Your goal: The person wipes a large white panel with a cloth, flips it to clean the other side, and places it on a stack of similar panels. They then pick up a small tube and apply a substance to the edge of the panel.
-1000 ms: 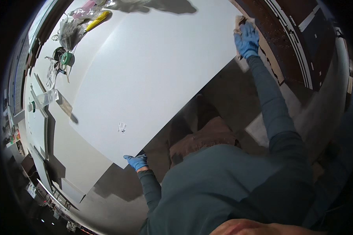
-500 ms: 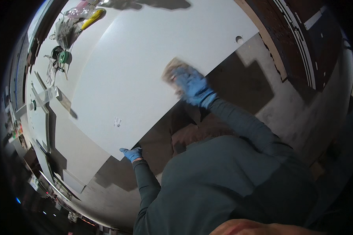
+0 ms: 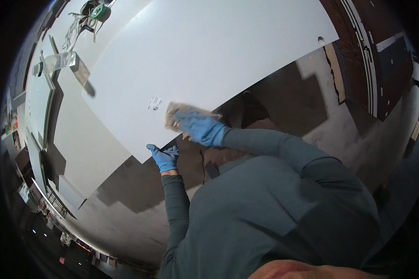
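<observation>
A large white panel (image 3: 209, 51) spreads out ahead of me, with a small printed sticker (image 3: 154, 102) near its left end. My right hand (image 3: 202, 130), in a blue glove, is closed on a beige cloth (image 3: 177, 109). The cloth lies at the panel's near edge, just right of the sticker; part of it is hidden under the glove. At the near left corner my left hand (image 3: 165, 157), gloved in blue too, grips the panel's edge, its thumb against the corner and its fingers folded.
Left of the panel lies a clear plastic bottle (image 3: 58, 62) with a dark green cap. Beyond it are a green round object (image 3: 99, 12) and whitish cords. Narrow boards (image 3: 41, 107) rest along the left side. Dark brown panels (image 3: 358, 60) stand at the far right.
My right hand has swept the cloth left and toward me, close to the sticker. My left hand keeps to the panel's corner. The view has shifted, so the yellow-handled item no longer shows.
</observation>
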Available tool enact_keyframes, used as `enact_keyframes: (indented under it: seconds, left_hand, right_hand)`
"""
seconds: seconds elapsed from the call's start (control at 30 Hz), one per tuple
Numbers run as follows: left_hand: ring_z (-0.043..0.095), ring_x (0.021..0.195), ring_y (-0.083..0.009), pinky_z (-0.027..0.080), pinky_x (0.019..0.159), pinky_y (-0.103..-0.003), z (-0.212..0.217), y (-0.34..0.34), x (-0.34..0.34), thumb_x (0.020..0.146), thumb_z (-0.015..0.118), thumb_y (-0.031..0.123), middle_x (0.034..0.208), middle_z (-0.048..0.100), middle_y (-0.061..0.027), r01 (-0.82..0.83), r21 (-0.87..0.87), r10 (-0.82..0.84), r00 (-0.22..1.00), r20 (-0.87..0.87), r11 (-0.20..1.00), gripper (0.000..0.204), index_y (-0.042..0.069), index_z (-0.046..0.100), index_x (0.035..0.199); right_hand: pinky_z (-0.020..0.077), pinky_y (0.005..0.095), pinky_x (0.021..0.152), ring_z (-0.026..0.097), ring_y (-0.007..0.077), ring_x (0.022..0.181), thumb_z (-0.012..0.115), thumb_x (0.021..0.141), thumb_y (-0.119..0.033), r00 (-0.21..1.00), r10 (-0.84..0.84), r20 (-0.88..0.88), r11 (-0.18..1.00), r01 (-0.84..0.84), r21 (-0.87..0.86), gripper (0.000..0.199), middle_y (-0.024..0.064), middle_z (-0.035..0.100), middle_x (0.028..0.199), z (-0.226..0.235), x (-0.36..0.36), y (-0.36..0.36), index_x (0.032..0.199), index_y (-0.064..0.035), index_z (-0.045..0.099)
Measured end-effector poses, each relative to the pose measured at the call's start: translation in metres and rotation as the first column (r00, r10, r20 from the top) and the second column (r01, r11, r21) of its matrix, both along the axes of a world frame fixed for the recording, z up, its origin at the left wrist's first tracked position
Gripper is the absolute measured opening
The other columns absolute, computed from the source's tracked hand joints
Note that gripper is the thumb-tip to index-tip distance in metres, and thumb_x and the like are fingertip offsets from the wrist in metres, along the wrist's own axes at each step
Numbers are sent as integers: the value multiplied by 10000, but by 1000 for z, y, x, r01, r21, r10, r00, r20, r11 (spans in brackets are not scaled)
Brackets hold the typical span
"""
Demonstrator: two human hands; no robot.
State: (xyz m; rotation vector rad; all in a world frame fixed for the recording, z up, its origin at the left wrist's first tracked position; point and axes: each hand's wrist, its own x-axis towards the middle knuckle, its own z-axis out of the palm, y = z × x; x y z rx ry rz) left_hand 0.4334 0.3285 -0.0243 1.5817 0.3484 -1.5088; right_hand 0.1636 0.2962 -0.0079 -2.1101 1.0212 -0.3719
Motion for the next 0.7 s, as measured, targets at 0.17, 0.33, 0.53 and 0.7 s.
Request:
enact_keyframes:
  seconds: [0.17, 0.33, 0.53, 0.7]
  left_hand:
    - [573, 1260, -280, 489, 1017, -450, -5, 3, 12, 948, 483, 760, 1429, 587, -66, 119, -168, -131, 989, -62, 979, 746, 179, 568, 1407]
    - [577, 1157, -283, 449, 943, -443, 3, 0, -1, 858, 539, 844, 1349, 626, -33, 72, 78, -82, 988, 134, 994, 780, 247, 583, 1358]
    - [540, 1214, -285, 445, 928, -463, 7, -7, -10, 859, 515, 853, 1410, 611, -13, 60, 107, -76, 986, 150, 992, 810, 248, 577, 1394]
    - [531, 1243, -317, 443, 931, -517, -2, -18, -19, 896, 342, 869, 1454, 591, -40, 61, 77, -70, 990, 126, 995, 873, 231, 562, 1450]
  right_hand:
    - [246, 433, 1272, 379, 267, 1508, 582, 971, -315, 974, 20, 226, 1000, -17, -17, 574, 107, 489, 1565, 16, 107, -13, 1504, -117, 504]
    - [143, 423, 1298, 269, 267, 1563, 545, 989, -492, 996, -83, -24, 994, 81, -78, 691, 95, 320, 1679, 5, -33, -14, 1580, -158, 415]
    - [249, 497, 1243, 443, 411, 1417, 570, 977, -379, 506, -779, -371, 626, 655, -422, 688, 252, 454, 1544, 19, -319, -75, 1515, 24, 424]
    - [207, 583, 1227, 417, 391, 1429, 598, 942, -450, 191, -882, -430, 444, 639, -628, 613, 244, 517, 1457, 31, -328, -93, 1374, -18, 552]
